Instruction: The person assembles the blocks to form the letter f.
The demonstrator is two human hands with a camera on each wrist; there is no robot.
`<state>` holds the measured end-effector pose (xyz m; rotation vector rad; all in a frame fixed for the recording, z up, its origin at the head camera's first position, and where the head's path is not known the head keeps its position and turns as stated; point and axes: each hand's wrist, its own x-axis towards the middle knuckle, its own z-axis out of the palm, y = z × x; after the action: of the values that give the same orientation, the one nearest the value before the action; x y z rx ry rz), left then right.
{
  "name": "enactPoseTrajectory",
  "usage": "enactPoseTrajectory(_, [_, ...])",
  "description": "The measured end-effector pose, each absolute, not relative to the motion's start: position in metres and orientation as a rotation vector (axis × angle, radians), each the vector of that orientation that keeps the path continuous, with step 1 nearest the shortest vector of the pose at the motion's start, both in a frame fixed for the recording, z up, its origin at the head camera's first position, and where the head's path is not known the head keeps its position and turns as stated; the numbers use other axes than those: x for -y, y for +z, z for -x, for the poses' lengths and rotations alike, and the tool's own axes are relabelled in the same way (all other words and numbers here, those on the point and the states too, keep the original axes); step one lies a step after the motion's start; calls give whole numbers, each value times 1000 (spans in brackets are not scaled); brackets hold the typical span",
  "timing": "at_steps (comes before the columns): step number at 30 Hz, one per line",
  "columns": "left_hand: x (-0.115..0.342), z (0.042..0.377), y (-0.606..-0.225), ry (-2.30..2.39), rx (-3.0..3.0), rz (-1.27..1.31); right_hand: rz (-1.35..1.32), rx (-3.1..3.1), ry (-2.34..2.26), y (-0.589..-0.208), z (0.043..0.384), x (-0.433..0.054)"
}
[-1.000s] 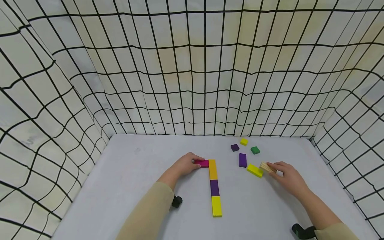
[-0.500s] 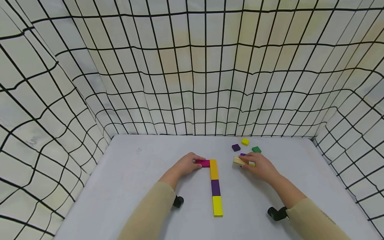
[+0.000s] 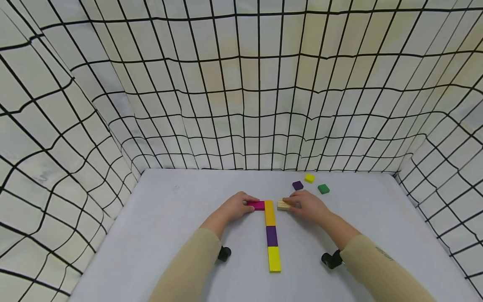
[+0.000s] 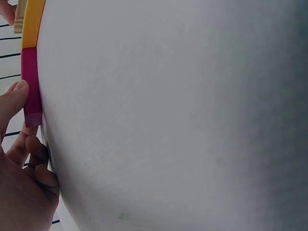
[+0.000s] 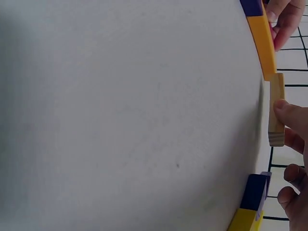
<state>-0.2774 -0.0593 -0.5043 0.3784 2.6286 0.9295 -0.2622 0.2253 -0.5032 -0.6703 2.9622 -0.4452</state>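
Observation:
In the head view my left hand (image 3: 235,206) pinches a magenta block (image 3: 258,205), its end against the top of an orange block (image 3: 269,213). Below the orange one, a purple block (image 3: 271,236) and a yellow block (image 3: 274,259) continue the straight row toward me. My right hand (image 3: 309,206) pinches a plain wooden block (image 3: 282,205) between thumb and fingers, just right of the orange block's top, with a narrow gap in the head view. The left wrist view shows my thumb on the magenta block (image 4: 31,86); the right wrist view shows my thumb on the wooden block (image 5: 276,110).
Behind my right hand lie a small dark purple block (image 3: 297,185), a small yellow block (image 3: 309,178) and a green block (image 3: 323,188). A purple block (image 5: 253,192) and a yellow block (image 5: 243,220) show low in the right wrist view. Black netting (image 3: 241,114) surrounds the white table (image 3: 181,184).
My right hand has carried the wooden block leftward, from beside the loose yellow block to near the orange block. My left hand keeps its place on the magenta block.

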Motion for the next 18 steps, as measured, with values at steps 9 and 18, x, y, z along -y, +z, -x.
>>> enactPoseTrajectory(9, [59,279,-505,918,-2623,-385,678,-2963,-364,-507,265,-214])
enactPoseTrajectory(18, [60,279,-506,913,-2628,-396,686,-2975,-400,-513,271,-212])
